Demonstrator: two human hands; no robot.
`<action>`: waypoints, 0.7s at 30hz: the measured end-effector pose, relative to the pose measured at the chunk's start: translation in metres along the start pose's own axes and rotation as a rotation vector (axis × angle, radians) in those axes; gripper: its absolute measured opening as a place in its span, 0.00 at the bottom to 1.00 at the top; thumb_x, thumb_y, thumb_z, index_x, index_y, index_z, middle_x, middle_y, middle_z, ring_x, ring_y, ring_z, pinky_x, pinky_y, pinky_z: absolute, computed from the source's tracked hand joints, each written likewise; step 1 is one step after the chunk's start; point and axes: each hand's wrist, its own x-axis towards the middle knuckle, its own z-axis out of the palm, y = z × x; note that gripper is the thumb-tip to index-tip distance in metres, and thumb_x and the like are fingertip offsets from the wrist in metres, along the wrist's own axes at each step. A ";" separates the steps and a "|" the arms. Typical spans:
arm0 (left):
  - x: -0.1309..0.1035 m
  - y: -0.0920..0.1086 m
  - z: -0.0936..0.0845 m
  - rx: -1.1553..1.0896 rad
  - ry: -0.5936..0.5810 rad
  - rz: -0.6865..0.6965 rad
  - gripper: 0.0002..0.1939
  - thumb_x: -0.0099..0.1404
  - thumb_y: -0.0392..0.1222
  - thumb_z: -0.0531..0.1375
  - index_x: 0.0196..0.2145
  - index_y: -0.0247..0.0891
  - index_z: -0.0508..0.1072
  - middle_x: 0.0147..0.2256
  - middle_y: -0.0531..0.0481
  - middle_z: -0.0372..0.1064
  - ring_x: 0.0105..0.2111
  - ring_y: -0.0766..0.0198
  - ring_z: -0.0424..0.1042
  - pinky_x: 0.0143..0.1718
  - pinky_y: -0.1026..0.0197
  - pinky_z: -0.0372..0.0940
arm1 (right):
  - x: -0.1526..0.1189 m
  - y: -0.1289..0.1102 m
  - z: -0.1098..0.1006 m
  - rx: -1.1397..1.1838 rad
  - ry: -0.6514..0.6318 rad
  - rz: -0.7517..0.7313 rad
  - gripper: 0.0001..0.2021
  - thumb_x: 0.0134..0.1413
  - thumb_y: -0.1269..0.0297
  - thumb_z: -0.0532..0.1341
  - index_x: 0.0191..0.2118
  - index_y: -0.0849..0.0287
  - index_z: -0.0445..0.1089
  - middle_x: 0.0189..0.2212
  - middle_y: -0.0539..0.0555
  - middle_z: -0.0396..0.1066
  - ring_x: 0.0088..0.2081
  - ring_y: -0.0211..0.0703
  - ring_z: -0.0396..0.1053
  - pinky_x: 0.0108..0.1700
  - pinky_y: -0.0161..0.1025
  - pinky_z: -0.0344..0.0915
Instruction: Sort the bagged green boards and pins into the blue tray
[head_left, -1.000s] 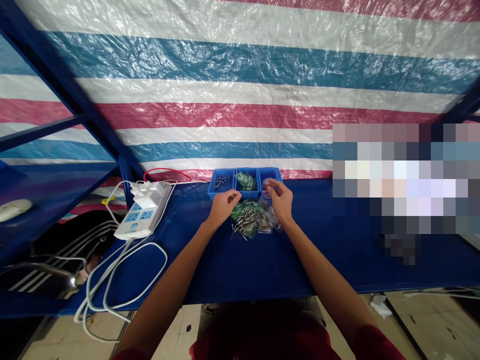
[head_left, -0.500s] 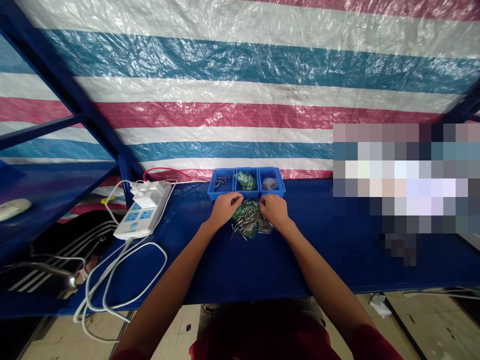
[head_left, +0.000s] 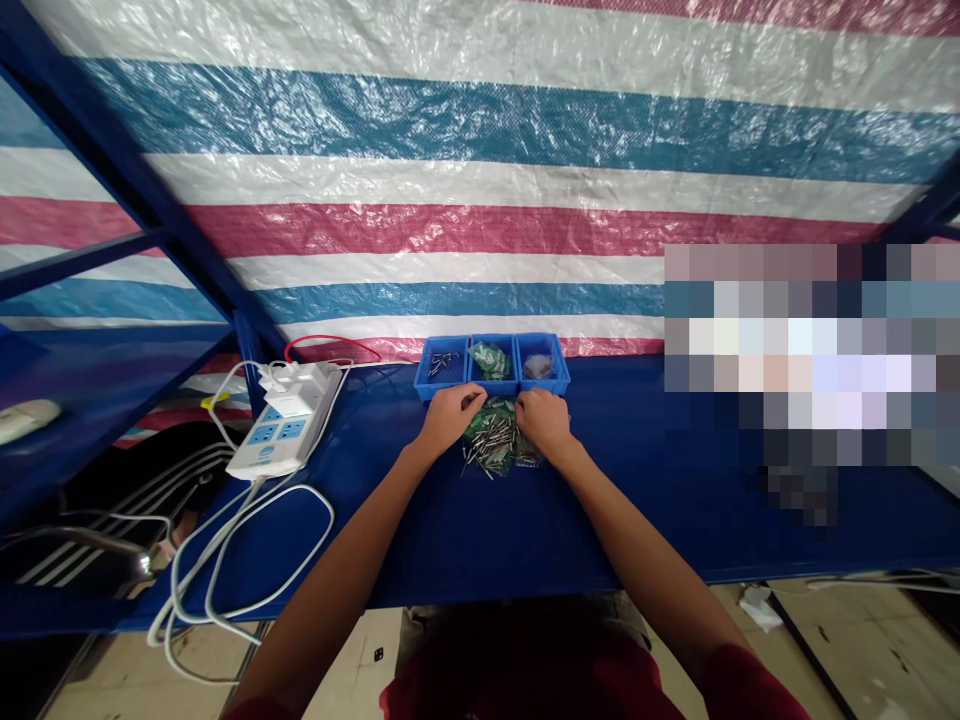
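A heap of thin metal pieces (head_left: 491,447), perhaps screws or bits, lies on green plastic (head_left: 480,415) on the blue table. At its left upper edge is my left hand (head_left: 450,418), with fingers curled and pinched together; anything between them is too small to make out. My right hand (head_left: 544,420) bends over the right side of the heap, its fingertips closed and partly hidden. Under it a clear bag (head_left: 529,458) of small parts shows in part. Just beyond both hands stand three blue bins, with metal pieces (head_left: 442,364), a green plastic bag (head_left: 490,361) and clear bags (head_left: 538,367).
A white power strip (head_left: 289,430) with plugged-in adapters stands on the left, its white cable (head_left: 225,570) looped over the table edge. Behind the bins hangs a striped plastic sheet (head_left: 450,230). A pixelated patch covers the right side. Blue frame posts (head_left: 142,200) rise at left.
My right hand has shifted slightly left and down, covering more of the clear bag. My left hand stays nearly where it was.
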 end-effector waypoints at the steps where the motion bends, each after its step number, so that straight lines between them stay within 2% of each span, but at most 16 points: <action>1: 0.000 0.000 0.000 0.006 -0.003 0.002 0.12 0.64 0.44 0.55 0.32 0.37 0.76 0.24 0.50 0.72 0.25 0.62 0.68 0.30 0.62 0.58 | 0.001 0.000 0.000 -0.009 -0.007 0.000 0.12 0.63 0.67 0.53 0.40 0.60 0.75 0.42 0.63 0.74 0.41 0.49 0.73 0.38 0.38 0.64; 6: 0.000 -0.001 0.000 0.022 -0.020 -0.002 0.12 0.65 0.44 0.55 0.33 0.36 0.76 0.24 0.51 0.72 0.25 0.62 0.69 0.30 0.63 0.59 | 0.003 0.002 0.001 0.002 0.018 0.016 0.13 0.63 0.69 0.51 0.38 0.61 0.73 0.41 0.61 0.75 0.40 0.47 0.73 0.36 0.36 0.62; 9: 0.000 -0.001 0.001 0.031 -0.002 0.001 0.12 0.66 0.44 0.55 0.33 0.36 0.76 0.25 0.50 0.72 0.25 0.62 0.68 0.31 0.62 0.60 | 0.002 0.003 0.000 0.099 0.139 0.049 0.12 0.63 0.68 0.51 0.39 0.60 0.72 0.40 0.59 0.75 0.38 0.47 0.73 0.35 0.36 0.61; 11: -0.001 0.001 0.001 0.010 0.032 0.002 0.13 0.66 0.44 0.55 0.34 0.36 0.76 0.28 0.49 0.74 0.27 0.63 0.69 0.32 0.62 0.61 | 0.001 0.003 0.000 0.236 0.271 0.057 0.12 0.63 0.66 0.51 0.39 0.60 0.71 0.38 0.58 0.75 0.37 0.46 0.72 0.35 0.36 0.60; 13: -0.001 0.004 0.001 -0.059 0.063 -0.019 0.14 0.67 0.46 0.55 0.40 0.37 0.76 0.35 0.47 0.76 0.28 0.63 0.69 0.31 0.63 0.62 | 0.000 0.003 -0.001 0.449 0.383 0.022 0.12 0.64 0.64 0.51 0.39 0.60 0.70 0.35 0.56 0.75 0.34 0.43 0.71 0.35 0.36 0.61; 15: 0.000 0.007 0.002 -0.172 0.062 -0.059 0.18 0.66 0.48 0.56 0.49 0.38 0.73 0.43 0.45 0.75 0.30 0.64 0.70 0.27 0.64 0.61 | 0.000 0.002 -0.001 0.695 0.425 -0.052 0.12 0.63 0.60 0.51 0.37 0.59 0.69 0.32 0.54 0.74 0.31 0.41 0.70 0.35 0.36 0.61; 17: 0.000 0.009 0.004 -0.281 0.030 -0.092 0.22 0.65 0.50 0.58 0.53 0.38 0.70 0.46 0.44 0.74 0.32 0.63 0.71 0.26 0.65 0.62 | 0.000 0.001 0.001 0.900 0.405 -0.119 0.12 0.62 0.58 0.53 0.35 0.58 0.69 0.28 0.51 0.72 0.28 0.39 0.68 0.33 0.35 0.62; 18: 0.000 0.009 0.005 -0.323 0.014 -0.102 0.21 0.64 0.50 0.59 0.52 0.38 0.71 0.46 0.44 0.74 0.34 0.62 0.72 0.28 0.65 0.63 | 0.000 0.000 0.002 0.976 0.387 -0.140 0.12 0.61 0.57 0.53 0.34 0.58 0.68 0.27 0.50 0.71 0.27 0.39 0.67 0.32 0.35 0.62; 21: 0.000 0.007 0.009 -0.419 -0.009 -0.122 0.15 0.61 0.50 0.61 0.38 0.35 0.76 0.36 0.44 0.76 0.37 0.58 0.74 0.35 0.62 0.66 | 0.002 -0.002 0.007 1.144 0.330 -0.162 0.11 0.59 0.56 0.55 0.33 0.58 0.68 0.23 0.49 0.67 0.25 0.38 0.65 0.29 0.35 0.62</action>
